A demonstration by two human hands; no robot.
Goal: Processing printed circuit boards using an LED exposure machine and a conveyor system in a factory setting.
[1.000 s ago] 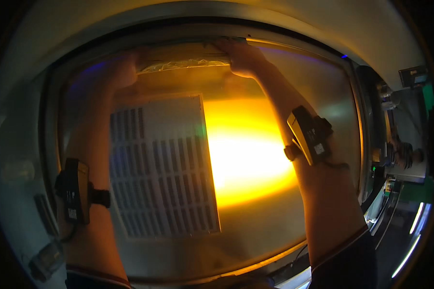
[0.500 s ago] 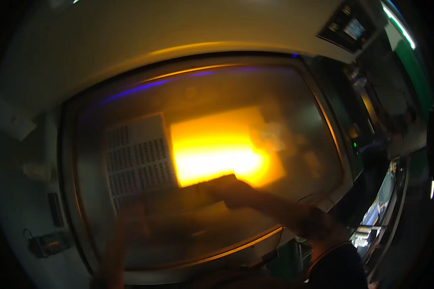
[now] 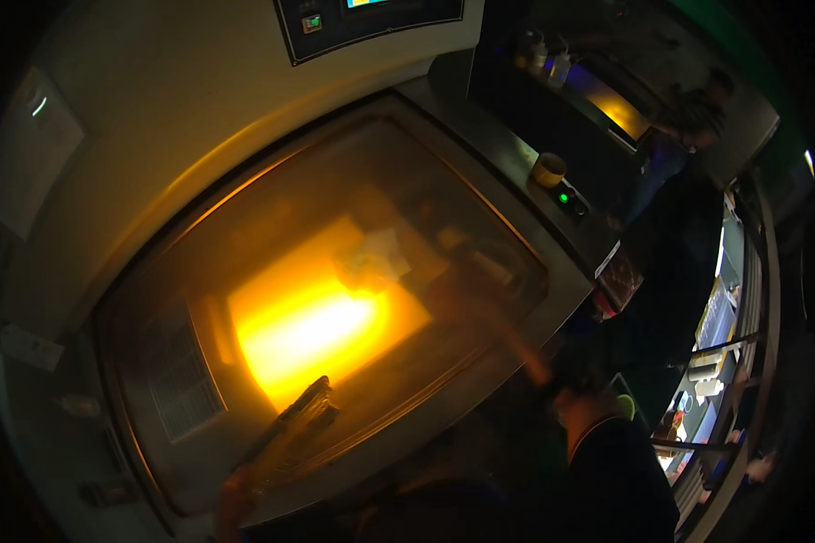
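Bar [image 3: 292,425], clamped in left hand [image 3: 234,498], slants over worktop [image 3: 272,222]; right hand [image 3: 455,294] apart, blurred near bright patch [image 3: 312,330], can't tell its grip.

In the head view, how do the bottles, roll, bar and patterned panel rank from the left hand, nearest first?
1. Bar, in the left hand.
2. Patterned panel, at left.
3. Roll, upper right.
4. Bottles, upper right, beyond the roll.
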